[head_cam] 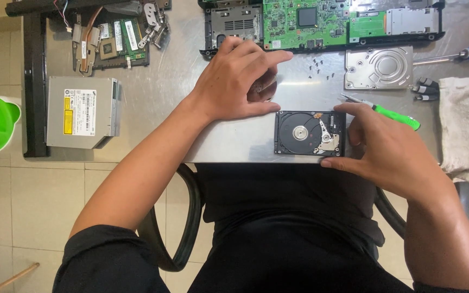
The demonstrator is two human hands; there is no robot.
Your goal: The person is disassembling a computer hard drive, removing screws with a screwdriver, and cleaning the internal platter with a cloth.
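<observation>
Steel table (234, 146): opened hard drive (310, 133) between hands, screwdriver (386, 113) beside.

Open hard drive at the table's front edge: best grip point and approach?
Grip the open hard drive by its short side walls, from above. It lies flat with platter and arm exposed, so avoid the top face. The right hand already pinches the right end.

open hard drive (310, 133) at table (234, 141) edge; cover plate (379, 67) behind, optical drive (82, 112) left.
</observation>
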